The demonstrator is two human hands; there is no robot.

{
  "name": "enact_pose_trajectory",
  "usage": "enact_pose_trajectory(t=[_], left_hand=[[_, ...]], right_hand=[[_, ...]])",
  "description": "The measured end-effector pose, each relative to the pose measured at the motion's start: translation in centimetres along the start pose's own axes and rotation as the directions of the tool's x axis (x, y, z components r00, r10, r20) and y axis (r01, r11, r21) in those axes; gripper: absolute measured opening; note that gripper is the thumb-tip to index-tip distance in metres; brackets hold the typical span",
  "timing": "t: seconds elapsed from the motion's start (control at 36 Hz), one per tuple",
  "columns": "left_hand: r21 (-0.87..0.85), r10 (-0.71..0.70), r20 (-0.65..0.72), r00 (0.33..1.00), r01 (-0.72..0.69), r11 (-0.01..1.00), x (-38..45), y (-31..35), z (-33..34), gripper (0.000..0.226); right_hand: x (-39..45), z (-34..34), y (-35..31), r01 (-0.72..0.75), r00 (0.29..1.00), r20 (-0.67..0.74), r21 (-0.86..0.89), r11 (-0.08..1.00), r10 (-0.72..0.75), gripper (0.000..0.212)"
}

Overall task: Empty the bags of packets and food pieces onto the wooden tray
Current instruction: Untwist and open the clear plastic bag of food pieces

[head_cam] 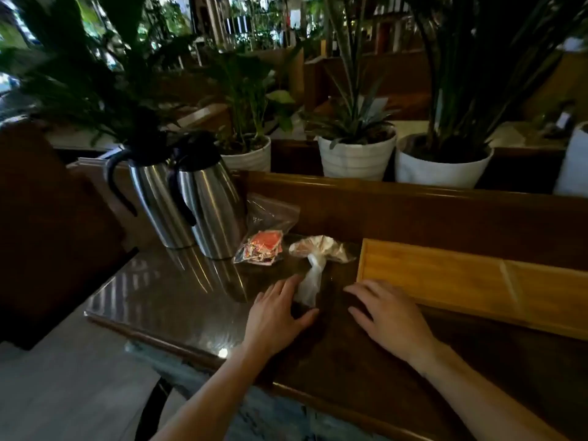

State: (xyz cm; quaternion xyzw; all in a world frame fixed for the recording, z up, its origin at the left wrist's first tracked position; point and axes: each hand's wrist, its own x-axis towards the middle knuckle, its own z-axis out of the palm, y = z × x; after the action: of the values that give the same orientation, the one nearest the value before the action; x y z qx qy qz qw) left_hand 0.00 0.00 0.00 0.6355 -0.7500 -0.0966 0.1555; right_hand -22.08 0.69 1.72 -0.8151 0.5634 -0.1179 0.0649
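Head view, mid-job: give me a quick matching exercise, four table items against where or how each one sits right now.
Items:
1. wooden tray
2. bag of packets
3. bag of food pieces
4. steel jugs

States:
A. twisted neck beside the left hand
B. nothing in it, by the right hand
C. standing at the table's far left
D. clear, lying next to the jugs

Pairs: 1-B, 2-D, 3-A, 4-C

Two steel jugs (191, 205) with black handles stand side by side, touching, at the counter's (178, 300) far left corner. Beyond the far edge, three white plant pots (355, 159) line the ledge.
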Motion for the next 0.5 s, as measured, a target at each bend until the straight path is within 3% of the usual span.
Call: enact_pose_trajectory(t=[0.28,0.5], left_hand=[[-0.087,0.011,-0.032,0.999,-0.014,0.996,2.2,1.9,0.4,0.043],[-0.463,-0.06,-0.147,0.987,-0.015,0.886,4.0,3.7,-1.3,0.021]], right_hand=[[5.2,0.5,1.6,0.126,0.989,-0.066,-0.06,0.99,-0.13,0.055],[8.6,-0.1,2.3,0.172,0.984,-0.057,0.056,0.984,-0.169,0.072]])
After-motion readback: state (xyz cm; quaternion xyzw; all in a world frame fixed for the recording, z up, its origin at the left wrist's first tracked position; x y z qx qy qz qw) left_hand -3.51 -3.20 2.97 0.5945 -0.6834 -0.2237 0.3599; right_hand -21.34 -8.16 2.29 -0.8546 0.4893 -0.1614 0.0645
